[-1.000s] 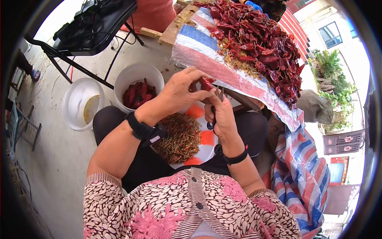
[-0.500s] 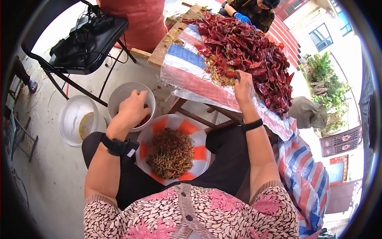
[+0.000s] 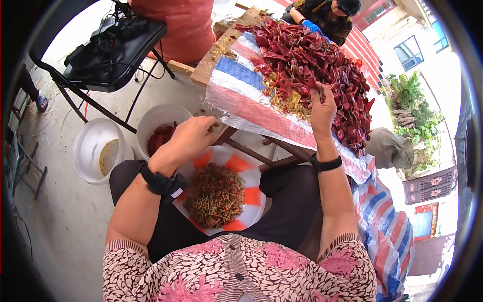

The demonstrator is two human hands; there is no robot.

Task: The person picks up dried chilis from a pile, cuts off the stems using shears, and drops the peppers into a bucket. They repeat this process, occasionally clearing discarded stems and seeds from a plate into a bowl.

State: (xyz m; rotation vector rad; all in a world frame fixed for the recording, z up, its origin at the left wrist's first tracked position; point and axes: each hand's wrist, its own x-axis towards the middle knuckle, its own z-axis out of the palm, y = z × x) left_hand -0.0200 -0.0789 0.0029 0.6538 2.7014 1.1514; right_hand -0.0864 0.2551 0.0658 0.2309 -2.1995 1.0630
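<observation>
A large heap of dried red chillies (image 3: 327,65) lies on a striped woven sheet (image 3: 251,85) over a low table. My right hand (image 3: 323,106) is at the near edge of the heap, thumb and fingers pinched on a red chilli (image 3: 313,83). Over the gap between the table and the buckets hangs my left hand (image 3: 193,135), its fingers curled; what they hold, if anything, is hidden. Left of it stands a pale bucket (image 3: 146,121) with red chillies (image 3: 161,138) inside. Below, a red-and-white basin (image 3: 254,194) holds stems and bits (image 3: 216,196).
Another pale bucket (image 3: 83,156) stands at the left. Behind it is a black folding chair (image 3: 118,75) with cables and devices. A big red sack (image 3: 176,30) is beside the table. A co-worker with blue gloves (image 3: 312,26) is across the heap.
My left hand has come out of the bucket and moved right, toward the table, uncovering the chillies inside. My right hand has shifted slightly right, and a red chilli now shows at its fingertips.
</observation>
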